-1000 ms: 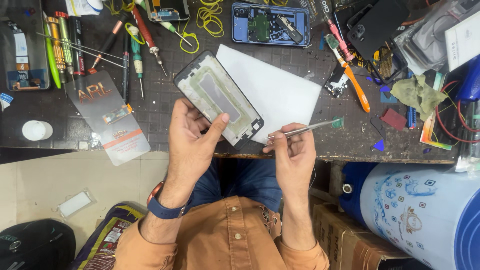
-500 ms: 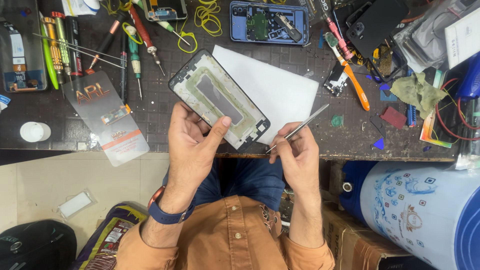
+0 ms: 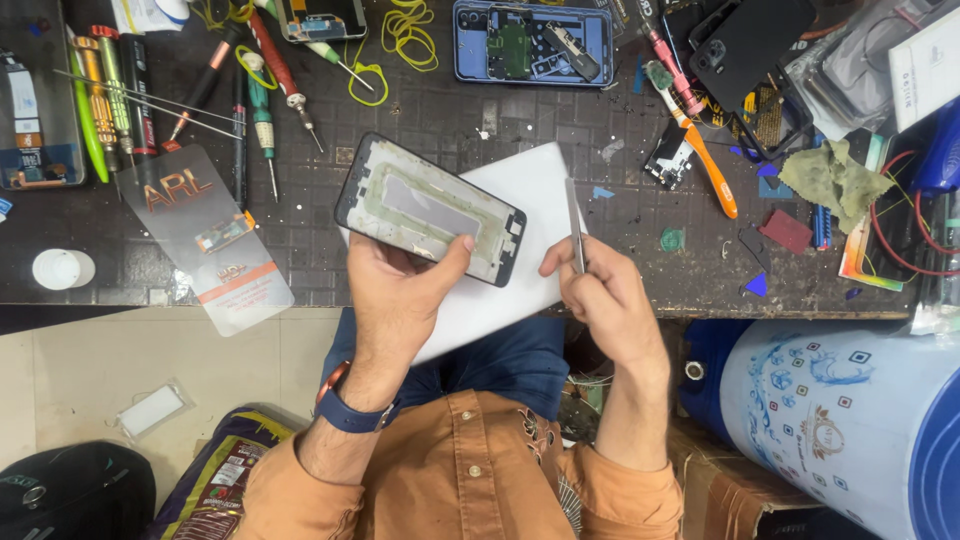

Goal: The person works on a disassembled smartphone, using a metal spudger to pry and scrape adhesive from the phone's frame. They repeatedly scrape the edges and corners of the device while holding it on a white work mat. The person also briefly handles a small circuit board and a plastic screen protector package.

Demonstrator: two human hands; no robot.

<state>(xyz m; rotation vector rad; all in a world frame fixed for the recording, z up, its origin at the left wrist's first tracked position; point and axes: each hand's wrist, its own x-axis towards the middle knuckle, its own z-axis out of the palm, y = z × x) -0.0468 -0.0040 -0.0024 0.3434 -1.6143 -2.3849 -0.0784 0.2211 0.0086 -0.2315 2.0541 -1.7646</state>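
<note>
Gripping a black rectangular phone frame with a pale inner plate [image 3: 430, 210] by its near edge, the left hand [image 3: 400, 290] tilts the open face up toward the eyes, thumb pressed on the rim to steady it. The right hand [image 3: 605, 295] pinches slim metal tweezers [image 3: 574, 222] upright, tips raised just right of the frame, apparently poised for fine work. Under both hands a white paper sheet [image 3: 520, 190] covers the dark tiled table [image 3: 420, 110], likely a clean backdrop. Beyond the left hand lie coloured-handled screwdrivers [image 3: 262, 110]; beyond the right, an opened blue phone body [image 3: 530, 42].
</note>
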